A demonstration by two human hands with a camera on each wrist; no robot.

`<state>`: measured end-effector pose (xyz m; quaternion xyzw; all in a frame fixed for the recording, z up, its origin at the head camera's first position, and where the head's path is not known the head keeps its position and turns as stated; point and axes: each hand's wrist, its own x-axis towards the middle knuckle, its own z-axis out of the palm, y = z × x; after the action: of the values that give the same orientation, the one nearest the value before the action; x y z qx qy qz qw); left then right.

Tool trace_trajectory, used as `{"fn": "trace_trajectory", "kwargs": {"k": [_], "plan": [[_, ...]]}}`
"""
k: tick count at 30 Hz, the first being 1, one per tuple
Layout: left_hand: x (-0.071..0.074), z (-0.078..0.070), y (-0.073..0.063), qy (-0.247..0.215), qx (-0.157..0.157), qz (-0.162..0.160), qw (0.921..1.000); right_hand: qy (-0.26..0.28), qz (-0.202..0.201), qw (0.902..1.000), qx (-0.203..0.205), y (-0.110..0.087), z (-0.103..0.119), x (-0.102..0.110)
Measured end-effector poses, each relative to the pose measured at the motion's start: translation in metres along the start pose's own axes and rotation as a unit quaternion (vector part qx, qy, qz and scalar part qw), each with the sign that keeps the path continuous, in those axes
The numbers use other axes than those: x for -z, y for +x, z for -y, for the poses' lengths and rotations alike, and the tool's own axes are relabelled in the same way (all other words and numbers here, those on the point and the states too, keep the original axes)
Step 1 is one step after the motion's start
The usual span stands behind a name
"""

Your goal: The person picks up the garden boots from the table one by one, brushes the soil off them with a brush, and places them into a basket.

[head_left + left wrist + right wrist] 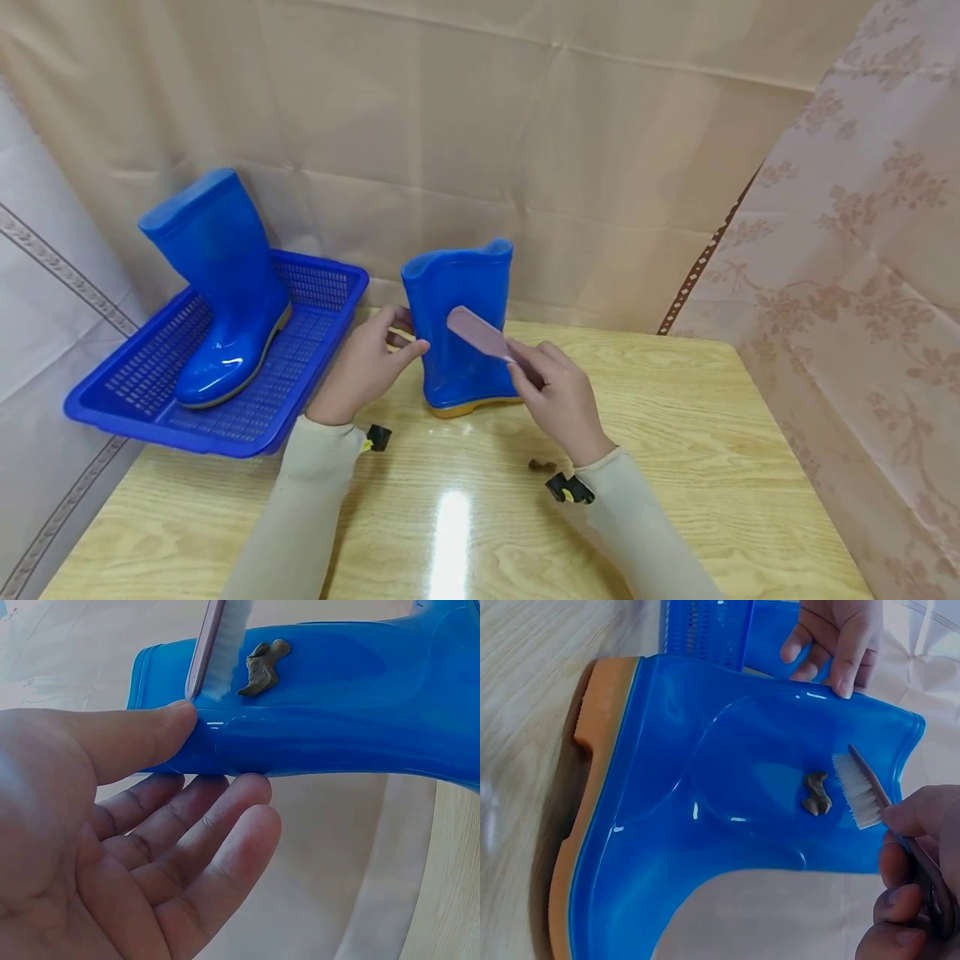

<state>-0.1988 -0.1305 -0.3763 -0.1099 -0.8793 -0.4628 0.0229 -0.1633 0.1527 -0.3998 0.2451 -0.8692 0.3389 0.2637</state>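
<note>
A blue rain boot (pixel 461 333) with a yellowish sole stands upright on the table. My left hand (pixel 372 358) holds the back edge of its shaft, thumb on the near side and fingers reaching behind. A brush (pixel 478 332) with a mauve back and pale bristles (pixel 859 793) is gripped by its handle in my right hand (pixel 558 396). Its bristles face the shaft; whether they touch is hard to tell. Beside them a brown mud-like lump (pixel 817 793) sticks to the boot, also seen in the left wrist view.
At the left, a blue plastic basket (pixel 311 287) holds a second blue boot (pixel 225 275). Small brown bits (pixel 542 466) lie on the wood-grain table (pixel 675 467) near my right wrist. A beige cloth (pixel 562 167) hangs behind, with patterned cloth (pixel 877 292) at the right.
</note>
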Motion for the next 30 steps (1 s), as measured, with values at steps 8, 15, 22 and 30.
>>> {"fn": "trace_trajectory", "kwargs": {"k": [8, 15, 22, 30], "plan": [[0.0, 0.0, -0.002, 0.004, -0.001, -0.001, 1.0, -0.011, 0.026, 0.9994, -0.018, 0.003, 0.001, -0.007], [-0.002, -0.001, -0.001, -0.001, 0.004, -0.007, 1.0, -0.018, 0.029, 0.9984, -0.044, -0.014, -0.006, 0.002], [-0.002, 0.0, 0.001, -0.001, 0.005, -0.005, 1.0, -0.034, 0.023, 0.9986, -0.032, -0.026, -0.01, 0.006], [-0.002, 0.0, 0.001, 0.0, 0.011, -0.003, 0.9999, -0.023, -0.004, 0.9997, 0.004, -0.015, 0.0, -0.002]]}}
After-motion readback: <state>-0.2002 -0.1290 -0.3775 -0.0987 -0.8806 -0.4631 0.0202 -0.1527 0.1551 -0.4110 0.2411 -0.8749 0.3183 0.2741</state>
